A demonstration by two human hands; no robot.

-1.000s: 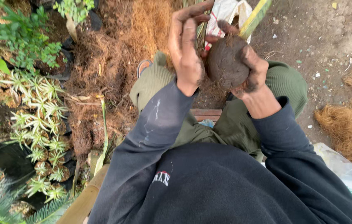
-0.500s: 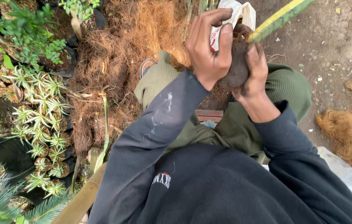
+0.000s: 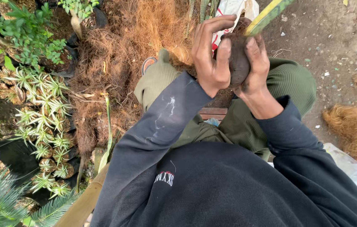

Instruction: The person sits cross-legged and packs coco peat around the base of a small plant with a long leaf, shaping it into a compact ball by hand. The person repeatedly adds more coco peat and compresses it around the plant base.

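Note:
A dark brown ball of soil is pressed between both of my hands, held up in front of my chest. My left hand curls over its left side, fingers spread at the top. My right hand cups it from the right and below. A long yellow-green leaf rises from the top of the ball toward the upper right. I sit with knees in green trousers and wear a dark sweatshirt.
A heap of brown coconut fibre lies ahead on the left. Rows of small striped-leaf plants in soil balls stand at the left, with leafy green plants behind. Another fibre clump is at the right; a white bag lies ahead.
Both hands have closed in around the soil ball and lifted it; my left hand moved from beside it onto its left side, and the yellow-green leaf now points up-right.

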